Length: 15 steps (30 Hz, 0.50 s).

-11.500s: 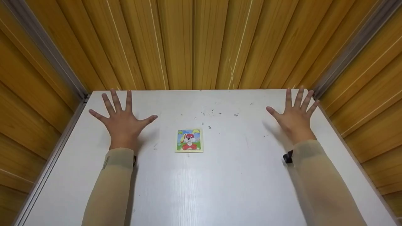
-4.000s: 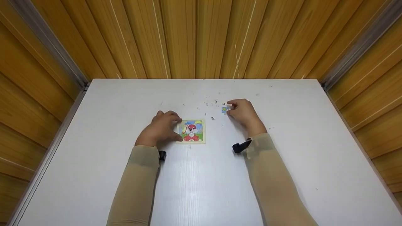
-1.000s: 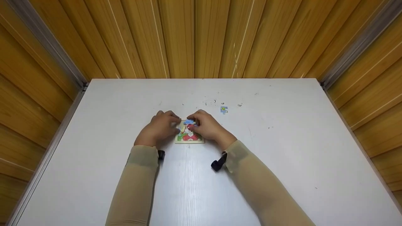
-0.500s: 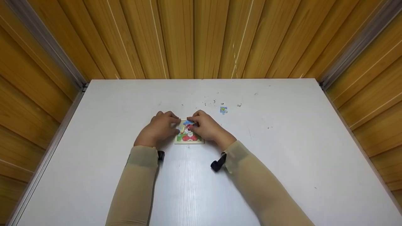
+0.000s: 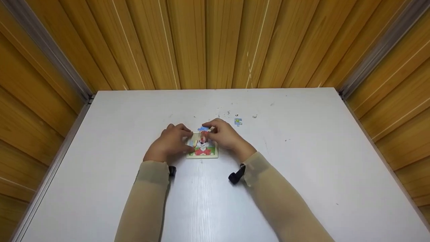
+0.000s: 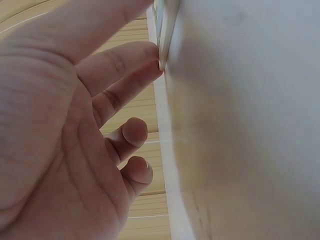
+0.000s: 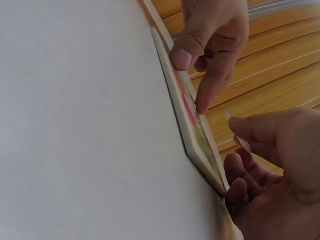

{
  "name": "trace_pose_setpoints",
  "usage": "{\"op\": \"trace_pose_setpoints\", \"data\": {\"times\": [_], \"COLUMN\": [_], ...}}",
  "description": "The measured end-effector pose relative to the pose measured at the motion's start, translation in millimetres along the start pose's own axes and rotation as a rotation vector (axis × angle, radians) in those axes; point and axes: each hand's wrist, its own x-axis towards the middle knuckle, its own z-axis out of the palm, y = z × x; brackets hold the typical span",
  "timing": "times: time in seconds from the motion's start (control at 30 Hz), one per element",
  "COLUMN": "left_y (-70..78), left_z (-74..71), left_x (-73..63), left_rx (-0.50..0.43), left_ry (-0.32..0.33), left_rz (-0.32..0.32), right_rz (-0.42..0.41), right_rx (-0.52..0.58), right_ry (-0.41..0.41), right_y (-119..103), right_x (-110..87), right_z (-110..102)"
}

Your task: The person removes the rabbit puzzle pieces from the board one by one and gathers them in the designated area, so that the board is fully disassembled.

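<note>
A small square puzzle board with a cartoon rabbit picture lies flat on the white table. My left hand holds the board's left edge, thumb and fingertips against it. In the left wrist view the fingertips touch the board's rim. My right hand pinches a blue puzzle piece just above the board's far edge. In the right wrist view the board shows edge-on, with the left hand on it and the right hand close beside it.
One loose puzzle piece lies on the table to the right of the hands, among small dark specks. Wooden slat walls close in the table at the back and both sides.
My right hand has lifted the blue piece a little off the board's far edge. The left hand keeps its hold on the board. Earlier a first piece was set down at the right.
</note>
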Motion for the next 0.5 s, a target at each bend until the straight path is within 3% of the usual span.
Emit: {"op": "trace_pose_setpoints", "data": {"times": [0.2, 0.5], "left_y": [-2.5, -1.9], "left_z": [7.9, 10.7], "left_x": [1.3, 8.2], "left_rx": [-0.040, -0.055], "left_ry": [0.000, 0.013], "left_rz": [-0.051, -0.080], "right_rz": [0.006, -0.009], "right_rx": [0.047, -0.012], "right_ry": [0.065, 0.093], "right_y": [1, 11], "right_x": [-7.7, -25.0], "right_z": [-23, -61]}}
